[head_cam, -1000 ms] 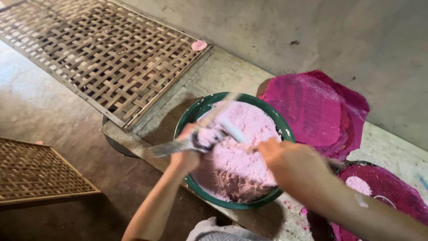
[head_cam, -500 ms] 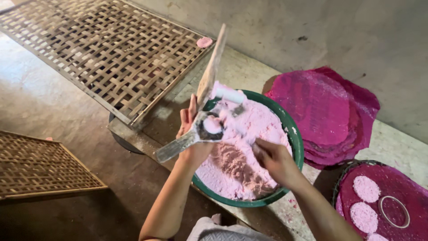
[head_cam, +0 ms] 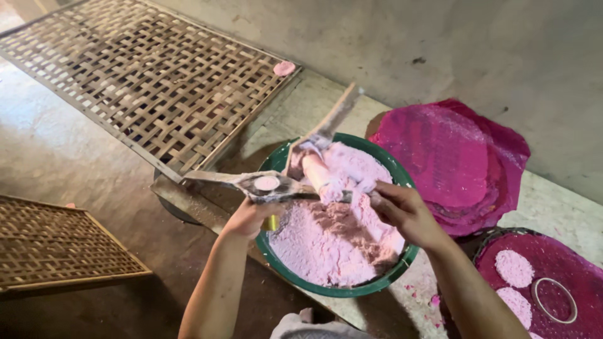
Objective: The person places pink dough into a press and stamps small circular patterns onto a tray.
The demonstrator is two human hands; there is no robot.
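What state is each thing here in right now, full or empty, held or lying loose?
Green basin: heaped with pink powder.
Hinged metal mould: open, a pink disc in its cup, held over the basin.
Left hand: gripping the mould from below.
Right hand: gripping the mould's other handle.
Large woven rack: flat, one pink disc at its far edge.
Magenta cloth tray: holds pink discs and a metal ring.

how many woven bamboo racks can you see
2. A large woven rack lies at the top left, beyond the green bowl. A smaller one sits at the left edge, cut off by the frame, so more may be hidden.
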